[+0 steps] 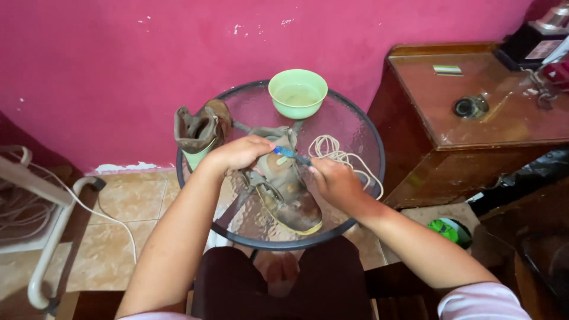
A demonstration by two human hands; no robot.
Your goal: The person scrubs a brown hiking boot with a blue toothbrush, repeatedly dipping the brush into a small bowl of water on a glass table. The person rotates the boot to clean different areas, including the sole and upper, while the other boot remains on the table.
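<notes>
Two boots: one worn brown boot (287,189) lying on the round glass bench (361,127), and a second boot (198,130) standing upright at its left edge. One green bowl (297,93) at the far side. One coil of white cord (338,155) to the right. One blue brush (291,154). Two hands, the left hand (240,152) and the right hand (335,181). One wooden cabinet (474,118) beside the bench.

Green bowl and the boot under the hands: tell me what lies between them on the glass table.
In the head view, only bare glass tabletop separates the green bowl from the boot; the coiled white cord lies off to the side.
</notes>
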